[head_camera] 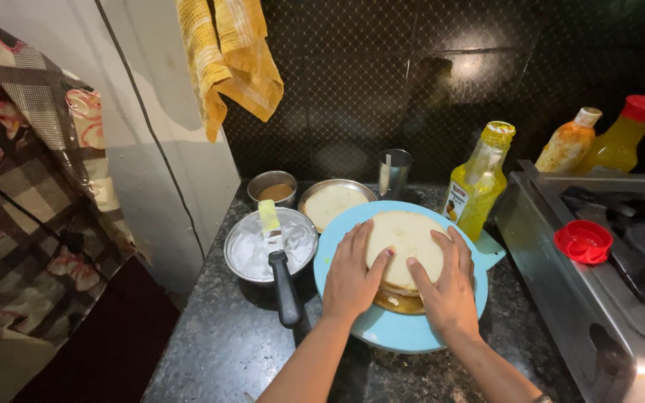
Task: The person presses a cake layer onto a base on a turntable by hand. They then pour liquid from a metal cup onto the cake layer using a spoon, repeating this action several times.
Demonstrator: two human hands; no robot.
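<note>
A pale round cake layer (407, 240) lies on top of a stack of layers on a light blue round board (401, 332). My left hand (351, 272) rests flat on the cake's left edge, and my right hand (448, 282) presses flat on its right side. Neither hand holds a tool. Left of the board, a steel pot of white cream (250, 254) carries a black-handled spatula (281, 269) laid across its rim.
Behind the board stand a steel plate with another cake layer (333, 201), a small steel bowl (272, 188), a steel cup (394, 171) and a yellow oil bottle (478, 180). A gas stove (599, 261) with a red lid (583, 241) fills the right. A yellow towel (227, 52) hangs above.
</note>
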